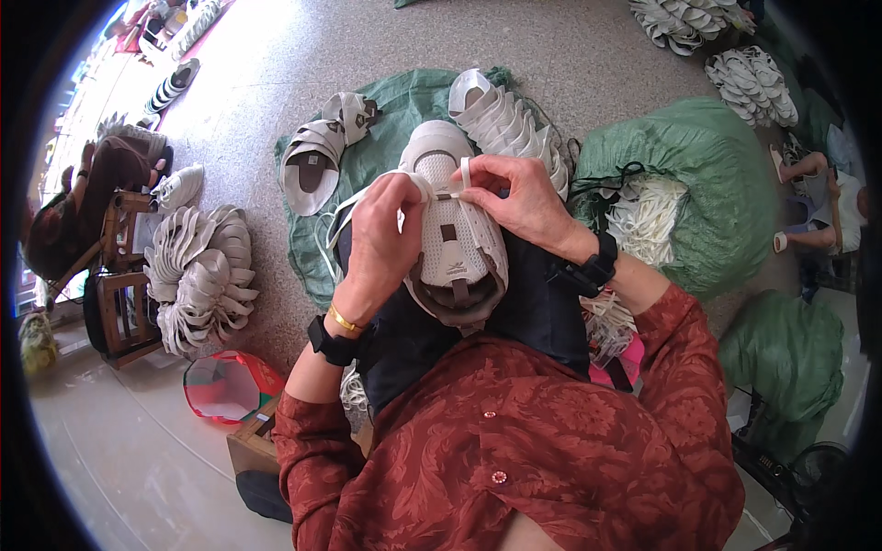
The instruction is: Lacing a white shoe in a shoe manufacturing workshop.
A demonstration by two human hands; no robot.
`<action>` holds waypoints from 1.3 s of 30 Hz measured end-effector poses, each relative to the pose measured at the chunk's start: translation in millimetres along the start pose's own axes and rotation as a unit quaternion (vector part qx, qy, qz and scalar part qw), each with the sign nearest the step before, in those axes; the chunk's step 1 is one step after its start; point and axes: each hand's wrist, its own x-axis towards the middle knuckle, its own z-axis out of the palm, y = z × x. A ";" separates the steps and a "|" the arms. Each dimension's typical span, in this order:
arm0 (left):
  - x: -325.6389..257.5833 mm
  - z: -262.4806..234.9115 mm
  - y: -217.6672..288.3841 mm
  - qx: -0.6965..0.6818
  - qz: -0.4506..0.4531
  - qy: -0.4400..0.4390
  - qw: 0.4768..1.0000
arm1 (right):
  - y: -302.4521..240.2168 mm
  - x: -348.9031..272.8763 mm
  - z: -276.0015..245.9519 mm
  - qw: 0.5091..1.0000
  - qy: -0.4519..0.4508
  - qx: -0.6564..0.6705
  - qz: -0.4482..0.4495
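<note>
Shoe on the lap, white lace in two hands.
The left hand pinches lace at the shoe's left; the right hand pinches lace at its right; other shoes lie beyond on a green sack.

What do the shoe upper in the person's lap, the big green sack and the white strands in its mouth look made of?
Shoe upper: matte, perhaps mesh or perforated synthetic; tiny holes dot its pale panels. Green sack: likely woven plastic, slightly shiny, stiffly creased. White strands: perhaps textile cord, limp and matte; fibre unclear.
</note>
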 end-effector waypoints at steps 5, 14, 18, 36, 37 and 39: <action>-5.1 4.0 -19.8 -0.160 -0.165 -0.022 0.973 | 13.2 2.2 0.5 0.997 0.008 0.053 0.056; -9.0 10.7 -16.6 -0.139 -0.151 0.058 0.977 | -1.4 -3.1 2.0 0.997 0.062 -0.045 0.008; -8.7 8.5 -13.8 -0.125 -0.138 0.017 0.982 | -1.3 -5.3 1.3 0.996 0.062 -0.065 -0.017; -0.8 19.4 23.9 0.114 -0.065 -0.019 0.991 | -15.0 -8.1 2.2 0.941 -0.037 -0.320 -0.104; -0.6 20.7 23.4 0.117 -0.065 -0.019 0.991 | -13.4 -7.5 1.4 0.943 -0.036 -0.314 -0.103; -1.2 22.4 23.1 0.121 -0.062 -0.017 0.991 | -11.7 -6.7 0.6 0.948 -0.034 -0.300 -0.099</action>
